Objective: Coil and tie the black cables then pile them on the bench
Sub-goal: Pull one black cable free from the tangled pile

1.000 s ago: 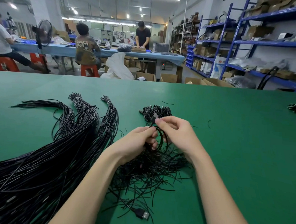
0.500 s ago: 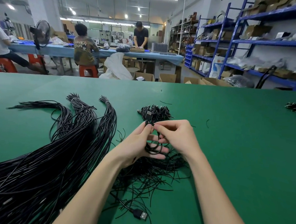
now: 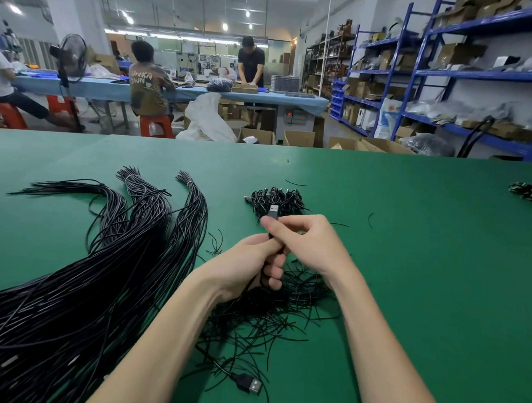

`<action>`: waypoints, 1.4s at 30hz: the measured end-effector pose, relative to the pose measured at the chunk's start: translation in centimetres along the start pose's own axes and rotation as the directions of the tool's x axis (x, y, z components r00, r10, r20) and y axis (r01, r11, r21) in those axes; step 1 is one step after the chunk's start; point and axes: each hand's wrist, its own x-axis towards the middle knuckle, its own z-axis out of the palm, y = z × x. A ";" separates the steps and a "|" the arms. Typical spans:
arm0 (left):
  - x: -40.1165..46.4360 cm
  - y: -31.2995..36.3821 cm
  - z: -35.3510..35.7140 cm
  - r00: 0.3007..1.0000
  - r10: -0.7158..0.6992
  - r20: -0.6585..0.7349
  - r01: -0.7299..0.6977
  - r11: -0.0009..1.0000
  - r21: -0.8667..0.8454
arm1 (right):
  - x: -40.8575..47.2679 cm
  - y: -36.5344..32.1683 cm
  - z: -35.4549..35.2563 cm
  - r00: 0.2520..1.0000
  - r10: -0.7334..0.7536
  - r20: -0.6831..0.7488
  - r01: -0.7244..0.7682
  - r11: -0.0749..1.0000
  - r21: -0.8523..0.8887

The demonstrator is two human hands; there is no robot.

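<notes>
Both hands are closed on one thin black cable over the matte green bench [image 3: 410, 239]. The coil is gripped by the curled fingers of the left hand [image 3: 249, 262], while the right hand [image 3: 312, 243] is pinched narrowly just below the boxy USB plug [image 3: 273, 212], which stands upright above the fingertips. Beyond the fingers, small tied coils [image 3: 275, 200] are piled; under the wrists, wiry loose ties [image 3: 268, 318] are scattered. Long glossy cable bundles [image 3: 101, 269] are fanned out left of the left hand.

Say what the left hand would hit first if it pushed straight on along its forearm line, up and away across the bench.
Likely the right hand, already touching the left hand around the cable. Past that lies the pile of tied coils on the green bench; depth there is unclear.
</notes>
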 end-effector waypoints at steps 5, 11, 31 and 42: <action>0.0 0.0 0.6 0.998 -0.063 0.028 0.065 0.995 -0.073 | 0.2 0.4 0.5 0.998 0.011 -0.060 -0.015 0.998 -0.064; 0.7 0.1 0.7 0.986 -0.154 0.066 0.167 0.950 -0.265 | 0.3 1.0 -0.4 0.990 0.124 -0.062 -0.120 0.991 0.064; 0.8 -0.4 -1.0 0.988 -0.127 -0.092 0.100 0.963 -0.250 | 0.6 1.9 -0.8 0.967 0.233 -0.102 -0.175 0.900 0.399; 1.5 -1.4 -2.1 0.937 -0.168 -0.306 -0.016 0.855 -0.519 | -0.8 2.9 -0.9 0.947 0.295 0.130 -0.151 0.761 -0.630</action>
